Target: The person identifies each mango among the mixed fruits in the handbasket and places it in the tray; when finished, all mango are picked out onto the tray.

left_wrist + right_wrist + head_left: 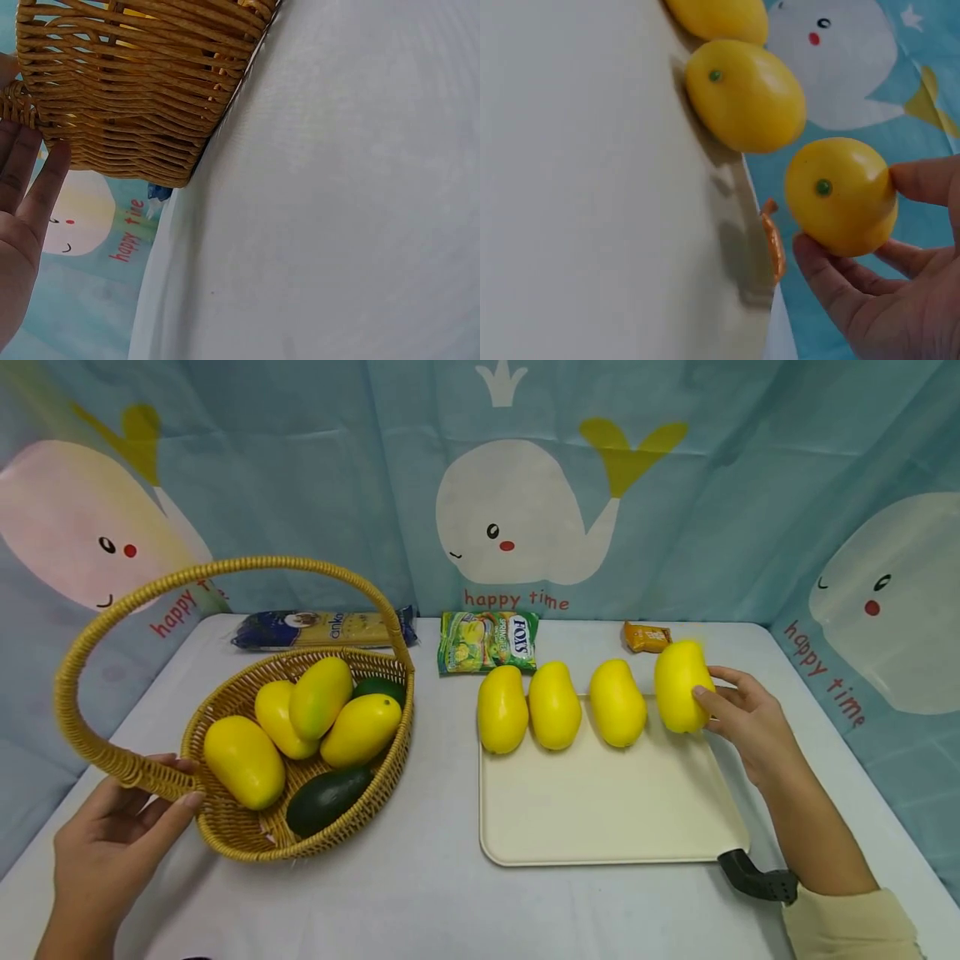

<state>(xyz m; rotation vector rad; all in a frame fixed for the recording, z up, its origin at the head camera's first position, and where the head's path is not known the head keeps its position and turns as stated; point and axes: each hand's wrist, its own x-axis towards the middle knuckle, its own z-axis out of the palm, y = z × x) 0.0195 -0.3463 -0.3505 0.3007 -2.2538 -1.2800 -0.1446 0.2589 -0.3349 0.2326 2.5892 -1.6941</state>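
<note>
My right hand (742, 718) holds a yellow mango (682, 687) between thumb and fingers over the tray's back right corner. In the right wrist view this mango (841, 196) hangs apart from the tray surface, its green stem spot showing. Three more mangoes, among them the nearest one (618, 703), lie in a row along the back of the cream tray (607, 810). My left hand (112, 835) grips the wicker basket (300, 853) where its arched handle meets the rim. Inside the basket lie several yellow mangoes (243, 762) and two dark green fruits (328, 800), one partly hidden.
Behind the basket lies a pack of pasta (322, 629). A green Fox's sweets bag (487, 643) and a small orange packet (647, 637) are at the table's back. A whale-print curtain (525, 510) hangs around the white table (420, 902). A black strap piece (756, 877) sits by my right wrist.
</note>
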